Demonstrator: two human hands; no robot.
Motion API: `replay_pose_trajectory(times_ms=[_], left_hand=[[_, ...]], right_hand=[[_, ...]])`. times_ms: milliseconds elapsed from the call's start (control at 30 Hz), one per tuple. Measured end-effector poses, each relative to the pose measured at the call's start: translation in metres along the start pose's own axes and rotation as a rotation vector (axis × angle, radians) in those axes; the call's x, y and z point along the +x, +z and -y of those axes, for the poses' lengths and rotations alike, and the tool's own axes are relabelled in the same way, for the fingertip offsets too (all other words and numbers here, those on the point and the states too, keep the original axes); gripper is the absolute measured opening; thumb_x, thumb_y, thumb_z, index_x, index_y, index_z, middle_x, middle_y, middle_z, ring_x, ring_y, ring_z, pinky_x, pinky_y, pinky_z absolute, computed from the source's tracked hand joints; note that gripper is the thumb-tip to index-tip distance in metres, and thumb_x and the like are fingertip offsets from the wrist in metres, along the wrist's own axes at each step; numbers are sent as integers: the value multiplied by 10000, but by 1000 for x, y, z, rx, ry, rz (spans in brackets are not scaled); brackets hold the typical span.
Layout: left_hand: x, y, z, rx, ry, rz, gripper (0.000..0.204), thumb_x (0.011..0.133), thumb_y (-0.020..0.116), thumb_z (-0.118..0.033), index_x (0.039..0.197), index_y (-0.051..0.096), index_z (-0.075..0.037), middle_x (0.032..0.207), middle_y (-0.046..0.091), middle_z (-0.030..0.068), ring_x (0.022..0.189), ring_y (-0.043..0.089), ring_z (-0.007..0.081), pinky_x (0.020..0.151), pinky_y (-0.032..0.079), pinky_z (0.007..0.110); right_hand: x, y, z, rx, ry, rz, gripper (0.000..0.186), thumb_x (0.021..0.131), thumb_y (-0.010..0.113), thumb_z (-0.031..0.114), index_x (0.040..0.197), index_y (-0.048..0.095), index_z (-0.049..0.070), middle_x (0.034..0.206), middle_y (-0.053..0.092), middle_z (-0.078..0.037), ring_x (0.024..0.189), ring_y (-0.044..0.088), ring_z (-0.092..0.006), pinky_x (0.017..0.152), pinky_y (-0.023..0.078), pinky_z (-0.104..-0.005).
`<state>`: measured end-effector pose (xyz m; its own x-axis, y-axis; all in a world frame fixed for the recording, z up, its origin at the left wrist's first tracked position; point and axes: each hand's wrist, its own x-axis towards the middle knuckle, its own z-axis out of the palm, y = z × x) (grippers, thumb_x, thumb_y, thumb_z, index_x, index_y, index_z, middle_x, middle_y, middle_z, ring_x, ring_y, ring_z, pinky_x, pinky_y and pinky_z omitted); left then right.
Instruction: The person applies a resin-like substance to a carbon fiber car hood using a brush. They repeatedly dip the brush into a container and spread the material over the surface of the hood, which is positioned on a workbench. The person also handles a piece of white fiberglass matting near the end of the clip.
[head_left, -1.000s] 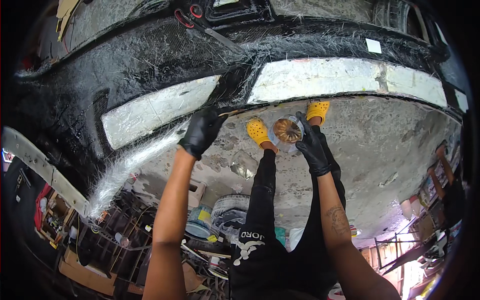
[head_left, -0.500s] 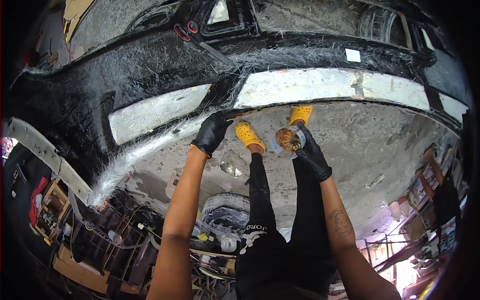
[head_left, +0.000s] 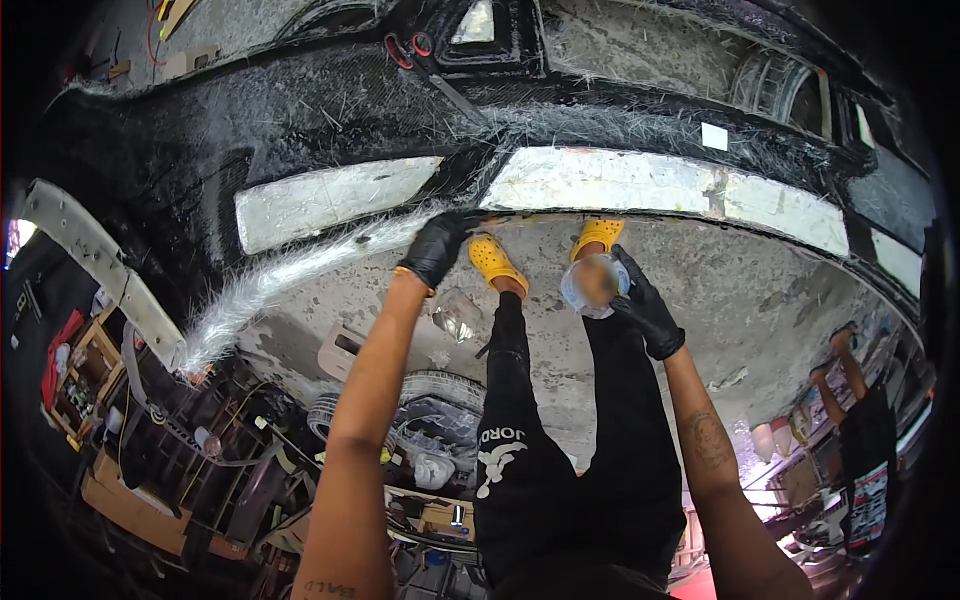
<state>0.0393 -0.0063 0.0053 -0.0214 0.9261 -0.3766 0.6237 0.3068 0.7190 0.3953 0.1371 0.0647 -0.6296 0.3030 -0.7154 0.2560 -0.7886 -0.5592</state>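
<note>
My right hand (head_left: pixel 648 308), in a black glove, grips the side of a clear plastic cup (head_left: pixel 592 284) with amber-brown liquid in it. The cup is above my right leg, near the yellow clog (head_left: pixel 598 236). My left hand (head_left: pixel 438 250), also gloved, is at the near edge of a large black fibre-covered panel (head_left: pixel 330 120), its fingers bent. Whatever its fingertips hold is hidden. Loose whitish glass fibres (head_left: pixel 300 270) fringe the panel edge left of that hand. Red-handled scissors (head_left: pixel 430 72) lie on the panel, and a small white square (head_left: pixel 714 136) rests farther right.
A pale strip with holes (head_left: pixel 100 265) projects at the left. Behind my legs are a tyre (head_left: pixel 435 385), a crumpled clear plastic piece (head_left: pixel 457 315) on the concrete floor and cluttered shelving (head_left: pixel 180 440). Another person (head_left: pixel 866 430) stands at the far right.
The cup and my right hand have shifted a little, and the cup's tilt has changed. My left hand stays at the panel edge. The whole view has moved slightly.
</note>
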Motion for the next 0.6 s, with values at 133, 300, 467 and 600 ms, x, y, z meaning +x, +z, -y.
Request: replay_pose_trajectory(times_ms=[133,300,467,600], left_hand=[[-29,-47,30,236,-52,35,239,874,639,-176,1084,693,-78,825,635,191,790,614,377,702,487,443],[-42,-87,32,195,-34,174,242,876,644,-137,1109,707,-148,840,637,162,784,607,375,724,494,435],[-60,-128,-3,-24,-102,-42,211,880,647,-113,1081,709,-91,930,683,165,821,649,307,744,506,371],[-88,-159,-59,-212,-231,-168,223,892,649,-100,1106,706,-75,899,687,139,792,633,259,740,489,331]], right_hand=[[16,19,-1,-35,-1,33,815,841,725,92,1506,256,41,1478,375,-95,1330,381,-184,1115,305,-317],[40,50,-11,-108,-10,11,790,868,716,135,1503,258,35,1457,395,-100,1288,417,-174,1077,350,-301],[65,83,-28,-165,-51,-26,779,882,715,172,1499,261,30,1398,458,-104,1208,482,-148,1009,415,-276],[80,127,-25,-8,-60,-79,771,876,724,177,1486,282,14,1361,491,-102,1197,490,-148,999,420,-271]])
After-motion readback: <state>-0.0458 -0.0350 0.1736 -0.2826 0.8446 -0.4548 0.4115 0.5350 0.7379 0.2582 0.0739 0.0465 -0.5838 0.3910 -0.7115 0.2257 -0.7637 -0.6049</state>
